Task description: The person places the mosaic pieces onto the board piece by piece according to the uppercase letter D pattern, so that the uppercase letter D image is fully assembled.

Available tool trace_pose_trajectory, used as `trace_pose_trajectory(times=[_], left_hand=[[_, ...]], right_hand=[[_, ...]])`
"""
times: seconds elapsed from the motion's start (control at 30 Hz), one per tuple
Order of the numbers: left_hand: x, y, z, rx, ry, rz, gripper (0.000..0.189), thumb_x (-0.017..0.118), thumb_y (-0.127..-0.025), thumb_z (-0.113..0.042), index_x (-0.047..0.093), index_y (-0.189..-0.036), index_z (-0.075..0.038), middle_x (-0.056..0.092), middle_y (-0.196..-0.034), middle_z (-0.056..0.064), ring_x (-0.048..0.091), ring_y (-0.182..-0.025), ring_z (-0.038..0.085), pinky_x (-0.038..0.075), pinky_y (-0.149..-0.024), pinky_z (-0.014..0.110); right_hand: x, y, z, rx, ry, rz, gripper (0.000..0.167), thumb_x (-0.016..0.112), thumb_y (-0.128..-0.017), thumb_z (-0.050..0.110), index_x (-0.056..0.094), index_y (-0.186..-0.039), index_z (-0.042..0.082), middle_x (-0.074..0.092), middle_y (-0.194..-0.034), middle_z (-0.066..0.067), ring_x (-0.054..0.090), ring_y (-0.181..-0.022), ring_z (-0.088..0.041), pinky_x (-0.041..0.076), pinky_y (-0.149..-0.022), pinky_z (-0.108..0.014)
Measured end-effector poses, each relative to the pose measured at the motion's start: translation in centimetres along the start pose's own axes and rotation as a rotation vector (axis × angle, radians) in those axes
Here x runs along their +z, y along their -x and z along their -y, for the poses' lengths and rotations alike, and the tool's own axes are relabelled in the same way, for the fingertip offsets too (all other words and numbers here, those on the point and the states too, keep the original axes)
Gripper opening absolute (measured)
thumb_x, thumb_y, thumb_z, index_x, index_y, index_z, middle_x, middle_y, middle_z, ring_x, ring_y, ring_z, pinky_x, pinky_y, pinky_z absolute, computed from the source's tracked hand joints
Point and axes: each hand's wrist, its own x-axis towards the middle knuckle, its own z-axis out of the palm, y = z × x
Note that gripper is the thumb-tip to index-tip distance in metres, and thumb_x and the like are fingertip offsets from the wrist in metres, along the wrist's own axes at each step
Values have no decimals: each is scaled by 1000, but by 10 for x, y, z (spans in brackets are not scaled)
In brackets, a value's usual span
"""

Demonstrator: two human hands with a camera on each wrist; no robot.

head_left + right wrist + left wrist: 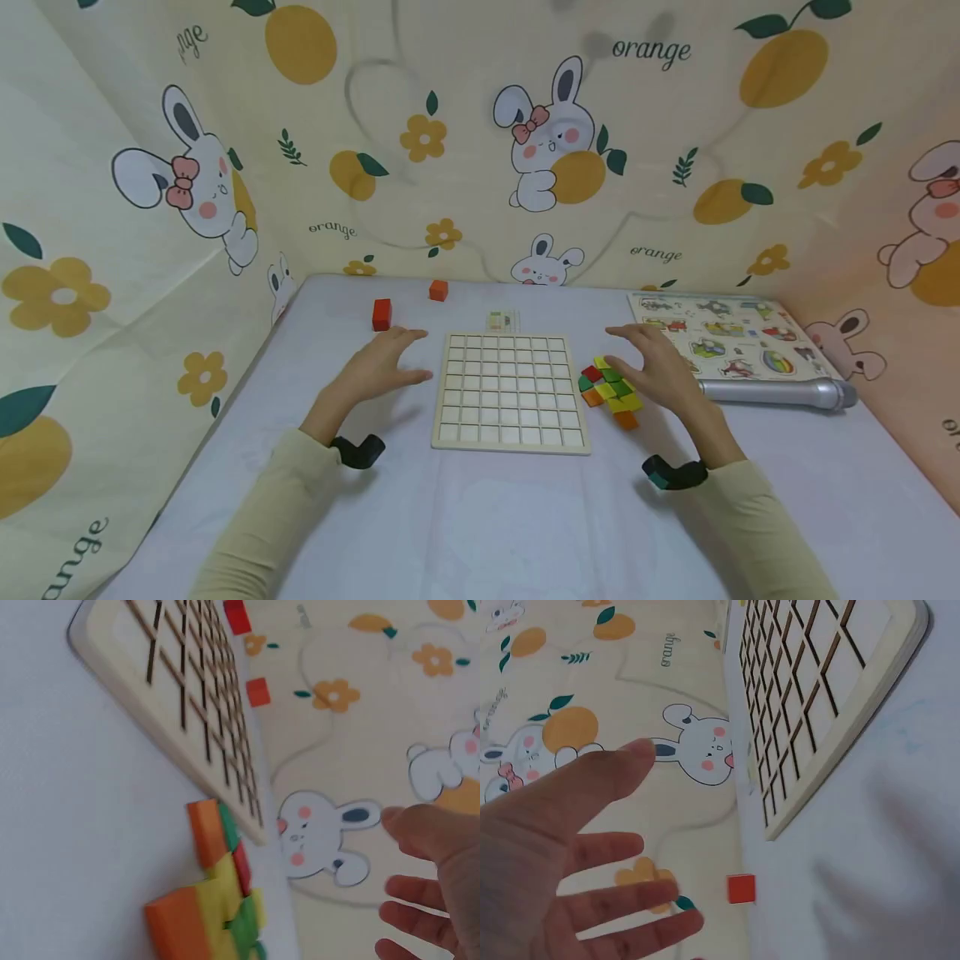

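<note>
A pale wooden grid board [513, 451] with rows of square cells lies flat in the middle of the table. To its left my left hand [378, 367] hovers with fingers spread, holding nothing; the left wrist view shows the thumb [592, 780] and fingers extended. On the board's other side my right hand [656, 367] is raised with fingers apart and nothing in them. Just beside it sits a cluster of colored blocks [615, 390] in green, yellow, red and orange. Beyond the left hand stand a red block [382, 314] and an orange-red cube [438, 290].
A small printed card [502, 321] lies behind the board. At the back right is a picture sheet [720, 333] with colorful drawings, and a silver-grey tube [776, 394] lies along its front edge. A patterned cloth [465, 167] with rabbits and oranges walls the table on three sides.
</note>
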Motion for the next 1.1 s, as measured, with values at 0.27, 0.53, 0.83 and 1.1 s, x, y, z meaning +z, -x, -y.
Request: trace_pose_trajectory(times=[0.27, 0.53, 0.83, 1.1], left_hand=[[20, -6, 14, -33, 198, 85, 74, 74, -79, -31, 39, -142, -13, 50, -133, 14, 46, -121, 30, 42, -97, 49], [38, -12, 27, 59, 208, 112, 79, 81, -72, -26, 42, -139, -8, 46, -138, 13, 45, -123, 31, 37, -103, 47], [46, -17, 30, 104, 201, 184, 82, 83, -69, -30, 43, -137, -7, 40, -143, 11, 31, -134, 29, 25, -111, 46], [51, -21, 34, 133, 118, 205, 82, 82, -68, -38, 45, -136, -10, 36, -145, 13, 27, -134, 34, 24, -109, 51]], right_hand=[[19, 3, -20, 75, -51, 74, 36, 69, -84, 13, 60, -118, 3, 63, -106, -17, 55, -94, -31, 47, -81, -48], [33, 4, -32, 153, -78, 157, 31, 68, -85, 14, 63, -115, 4, 64, -107, -14, 56, -92, -29, 48, -79, -43], [40, 2, -36, 185, -66, 209, 26, 67, -87, 16, 65, -110, 3, 64, -108, -14, 56, -96, -29, 47, -86, -47], [40, 1, -40, 150, -55, 206, 18, 67, -86, 14, 68, -100, 3, 65, -102, -14, 56, -92, -29, 47, -85, -48]])
